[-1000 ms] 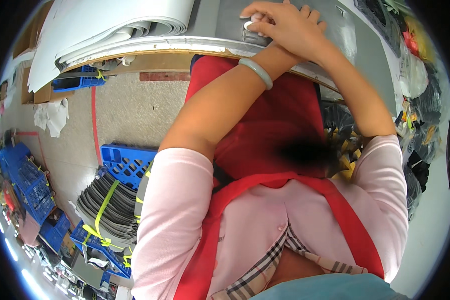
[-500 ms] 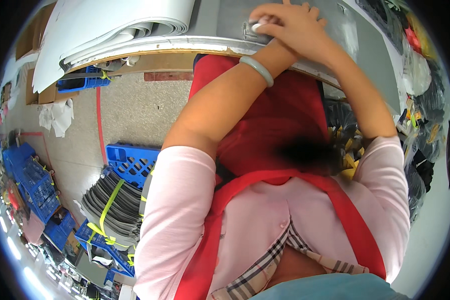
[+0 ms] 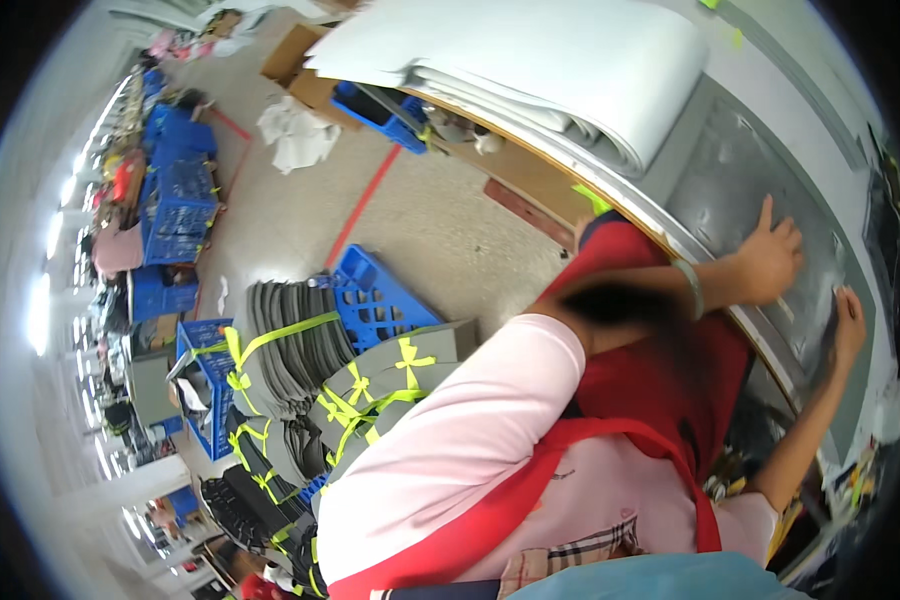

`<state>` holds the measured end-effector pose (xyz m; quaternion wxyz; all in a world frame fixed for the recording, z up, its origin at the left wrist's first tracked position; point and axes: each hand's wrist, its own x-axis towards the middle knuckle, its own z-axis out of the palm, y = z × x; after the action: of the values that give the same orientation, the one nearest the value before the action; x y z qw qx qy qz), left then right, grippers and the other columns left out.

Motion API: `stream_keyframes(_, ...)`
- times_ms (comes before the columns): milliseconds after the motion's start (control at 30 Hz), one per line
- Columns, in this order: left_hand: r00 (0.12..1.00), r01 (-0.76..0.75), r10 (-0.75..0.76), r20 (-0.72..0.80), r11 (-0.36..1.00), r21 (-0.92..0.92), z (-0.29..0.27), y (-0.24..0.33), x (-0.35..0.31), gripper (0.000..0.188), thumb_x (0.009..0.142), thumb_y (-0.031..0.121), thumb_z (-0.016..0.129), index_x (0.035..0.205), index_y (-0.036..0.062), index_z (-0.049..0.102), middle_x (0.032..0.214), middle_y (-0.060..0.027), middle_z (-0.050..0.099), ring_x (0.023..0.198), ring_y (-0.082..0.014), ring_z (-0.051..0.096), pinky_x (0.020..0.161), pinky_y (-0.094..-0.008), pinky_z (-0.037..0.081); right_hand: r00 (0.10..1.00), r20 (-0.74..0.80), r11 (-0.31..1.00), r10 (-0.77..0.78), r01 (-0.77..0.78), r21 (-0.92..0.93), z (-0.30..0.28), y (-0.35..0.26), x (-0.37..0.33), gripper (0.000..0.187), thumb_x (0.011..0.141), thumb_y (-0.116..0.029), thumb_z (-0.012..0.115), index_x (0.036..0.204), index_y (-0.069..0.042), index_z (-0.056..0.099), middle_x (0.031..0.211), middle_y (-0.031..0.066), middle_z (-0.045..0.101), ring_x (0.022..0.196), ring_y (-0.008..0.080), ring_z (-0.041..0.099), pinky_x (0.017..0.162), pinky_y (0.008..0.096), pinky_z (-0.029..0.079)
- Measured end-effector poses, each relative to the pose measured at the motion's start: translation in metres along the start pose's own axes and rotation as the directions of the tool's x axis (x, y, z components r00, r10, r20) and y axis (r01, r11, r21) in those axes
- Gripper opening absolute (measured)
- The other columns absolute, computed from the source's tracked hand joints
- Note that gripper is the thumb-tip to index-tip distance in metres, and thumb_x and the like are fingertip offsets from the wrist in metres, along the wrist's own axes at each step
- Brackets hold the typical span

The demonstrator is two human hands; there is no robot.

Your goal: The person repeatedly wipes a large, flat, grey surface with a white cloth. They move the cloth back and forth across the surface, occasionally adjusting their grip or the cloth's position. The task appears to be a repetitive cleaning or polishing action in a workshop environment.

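Note:
My left hand (image 3: 770, 258), with a pale green bangle (image 3: 692, 288) on its wrist, rests on a dark grey shiny sheet (image 3: 735, 170) on the worktable. Its index finger is stretched out and its other fingers are apart, with nothing seen in them. Beyond it on the right, my right hand (image 3: 848, 325) is at the sheet's right edge, its fingers pinched together. A tiny whitish spot shows at their tips; whether it is a held piece or a nail I cannot make out.
A thick folded stack of white sheets (image 3: 560, 70) lies on the table's left part. On the floor at left are stacked grey pieces (image 3: 285, 340) tied with yellow-green ribbon, a blue crate (image 3: 375, 300) and a crumpled white sheet (image 3: 295, 135). Dark plastic bags stand at far right.
The view has swung leftward. My hands were crossed with the right over the left; now they are apart, the right drawn back to the sheet's right edge.

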<state>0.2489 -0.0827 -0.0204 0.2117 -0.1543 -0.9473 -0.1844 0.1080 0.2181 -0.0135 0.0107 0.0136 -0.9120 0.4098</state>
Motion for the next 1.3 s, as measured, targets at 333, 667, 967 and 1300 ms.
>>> stream_keyframes(333, 0.950, -0.167, 0.132, -0.283, 0.981, -0.102, -0.007, 0.004, 0.004, 0.026, 0.088, 0.024, 0.062, 0.108, 0.0102, 0.072, 0.113, -0.0123, 0.063, 0.115, -0.0317, 0.057, 0.104, -0.0601, 0.036, 0.935, 0.354, 0.885, 0.009, -0.172, 0.433, -0.008, 0.000, 0.017, 0.046, 0.100, -0.033, 0.069, 0.137, -0.007, 0.061, 0.131, 0.0042, 0.063, 0.122, 0.0172, 0.059, 0.107, 0.0325, 0.044)
stream_keyframes(667, 0.964, -0.251, 0.261, 0.047, 0.955, -0.158, -0.043, 0.020, -0.027, 0.017, 0.079, 0.030, 0.076, 0.090, 0.0176, 0.079, 0.103, -0.0081, 0.067, 0.100, -0.0274, 0.062, 0.092, -0.0366, 0.047, 0.990, 0.137, 0.741, 0.036, -0.118, 0.660, 0.016, 0.019, 0.033, 0.045, 0.102, -0.033, 0.067, 0.136, -0.005, 0.060, 0.134, 0.0077, 0.062, 0.120, 0.0193, 0.060, 0.106, 0.0329, 0.046)
stream_keyframes(967, 0.917, -0.057, 0.200, 0.345, 0.922, -0.383, -0.038, 0.008, -0.006, 0.022, 0.078, 0.031, 0.080, 0.090, 0.0127, 0.082, 0.108, -0.0101, 0.070, 0.110, -0.0326, 0.065, 0.092, -0.0445, 0.054, 0.979, 0.196, 0.730, 0.063, -0.179, 0.659, 0.012, 0.023, 0.025, 0.047, 0.102, -0.033, 0.067, 0.137, -0.003, 0.060, 0.131, 0.0074, 0.063, 0.119, 0.0188, 0.060, 0.104, 0.0327, 0.046)
stream_keyframes(1300, 0.915, -0.136, 0.238, 0.327, 0.942, -0.306, -0.045, -0.001, -0.011, 0.019, 0.078, 0.025, 0.080, 0.088, 0.0085, 0.081, 0.102, -0.0118, 0.072, 0.099, -0.0348, 0.071, 0.087, -0.0457, 0.056, 0.990, 0.137, 0.786, 0.041, -0.116, 0.607, 0.020, 0.011, 0.017, 0.047, 0.102, -0.032, 0.067, 0.138, -0.002, 0.059, 0.134, 0.0083, 0.061, 0.122, 0.0185, 0.058, 0.106, 0.0318, 0.044)
